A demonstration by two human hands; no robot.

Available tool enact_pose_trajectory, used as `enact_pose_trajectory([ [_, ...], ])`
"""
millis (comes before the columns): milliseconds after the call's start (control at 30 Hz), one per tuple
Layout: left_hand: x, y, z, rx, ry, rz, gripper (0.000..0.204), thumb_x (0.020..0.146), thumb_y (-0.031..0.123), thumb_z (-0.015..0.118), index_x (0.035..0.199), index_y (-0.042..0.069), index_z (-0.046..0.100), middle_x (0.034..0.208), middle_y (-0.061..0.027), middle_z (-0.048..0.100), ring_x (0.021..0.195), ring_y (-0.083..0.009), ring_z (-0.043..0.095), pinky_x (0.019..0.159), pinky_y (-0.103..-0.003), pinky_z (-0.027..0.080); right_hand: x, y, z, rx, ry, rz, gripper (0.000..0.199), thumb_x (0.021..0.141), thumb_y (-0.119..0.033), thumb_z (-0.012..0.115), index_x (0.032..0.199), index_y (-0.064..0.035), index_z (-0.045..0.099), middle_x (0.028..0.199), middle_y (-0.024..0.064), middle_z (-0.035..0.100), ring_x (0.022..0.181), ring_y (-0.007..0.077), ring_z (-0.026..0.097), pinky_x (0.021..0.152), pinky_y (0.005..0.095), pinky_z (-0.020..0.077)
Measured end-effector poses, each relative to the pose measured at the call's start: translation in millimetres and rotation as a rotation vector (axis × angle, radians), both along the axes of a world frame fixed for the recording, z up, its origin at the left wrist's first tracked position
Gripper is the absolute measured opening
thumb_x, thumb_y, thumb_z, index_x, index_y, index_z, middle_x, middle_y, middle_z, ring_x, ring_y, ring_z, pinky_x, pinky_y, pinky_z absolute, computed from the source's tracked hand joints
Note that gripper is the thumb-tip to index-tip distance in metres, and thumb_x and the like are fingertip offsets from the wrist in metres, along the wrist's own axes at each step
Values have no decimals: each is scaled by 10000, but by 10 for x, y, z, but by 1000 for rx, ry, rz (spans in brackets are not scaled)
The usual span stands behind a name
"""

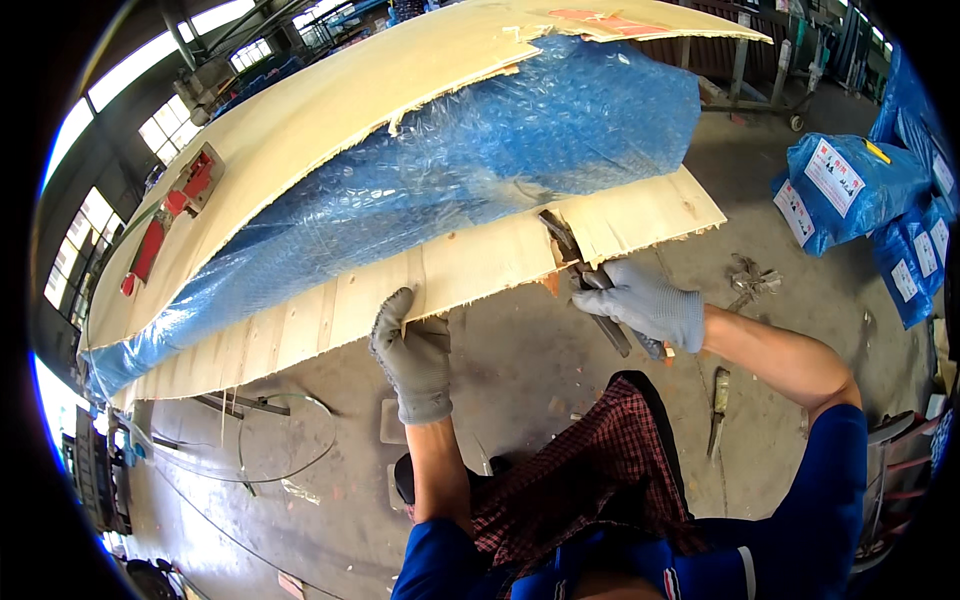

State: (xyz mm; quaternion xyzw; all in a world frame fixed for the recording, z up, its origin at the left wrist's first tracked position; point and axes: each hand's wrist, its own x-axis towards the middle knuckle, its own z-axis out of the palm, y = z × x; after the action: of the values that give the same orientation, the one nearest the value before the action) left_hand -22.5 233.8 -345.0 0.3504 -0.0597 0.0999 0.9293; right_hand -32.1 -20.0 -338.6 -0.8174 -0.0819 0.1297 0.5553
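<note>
My left hand (412, 355), in a grey glove, grips the ragged near edge of a lower plywood strip (350, 295), its fingers closed on the rim. In my right hand (645, 303), also gloved, is a dark metal two-handled tool (612, 335); my fingers are wrapped round it. The tool's far end lies over a split in the plywood near its right end. My palm hides its middle, so I cannot tell its exact kind. Above the strip lies a load in blue plastic wrap (480, 140), with a larger plywood sheet (330, 90) on top, its edge torn.
A red and grey strapping tool (190, 185) rests on the upper sheet. Blue wrapped packages (855, 185) stand at the right. On the floor are a knife-like tool (718, 400), a tangle of scrap (752, 282) and loops of strap (290, 470).
</note>
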Motion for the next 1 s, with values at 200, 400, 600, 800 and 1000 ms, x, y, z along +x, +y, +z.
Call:
enact_pose_trajectory([
  [200,161,139,-183,-59,-33,71,138,861,72,512,915,-28,589,972,-124,618,893,-269,642,723,-394,555,-90,262,-152,560,208,14,211,942,-287,507,934,-87,575,662,-36,468,587,55,391,528,221,345],
  [400,189,109,-124,-29,-31,96,137,847,68,511,909,-26,590,947,-126,623,871,-266,642,703,-380,555,-27,561,-596,1607,471,618,320,936,-415,487,970,-102,548,632,-100,268,541,33,267,545,200,269],
  [600,120,48,-9,-8,-28,104,130,852,67,511,890,-22,598,916,-123,627,863,-254,641,693,-359,556,130,436,-544,1270,333,428,325,928,-381,501,837,-72,544,652,-52,367,543,92,330,539,241,319],
  [800,140,43,40,-52,-83,101,137,861,73,515,908,-27,595,903,-127,628,855,-252,639,695,-349,548,1028,182,-1114,179,101,-289,337,886,-326,557,740,-23,567,644,54,521,558,145,494,487,293,384],
  [1000,141,-71,113,1,-62,166,132,846,81,542,892,-27,602,897,-120,633,808,-243,642,656,-331,533,1035,286,-2085,472,-113,-375,303,891,-325,596,868,-25,561,678,15,559,569,111,520,501,276,397],
])
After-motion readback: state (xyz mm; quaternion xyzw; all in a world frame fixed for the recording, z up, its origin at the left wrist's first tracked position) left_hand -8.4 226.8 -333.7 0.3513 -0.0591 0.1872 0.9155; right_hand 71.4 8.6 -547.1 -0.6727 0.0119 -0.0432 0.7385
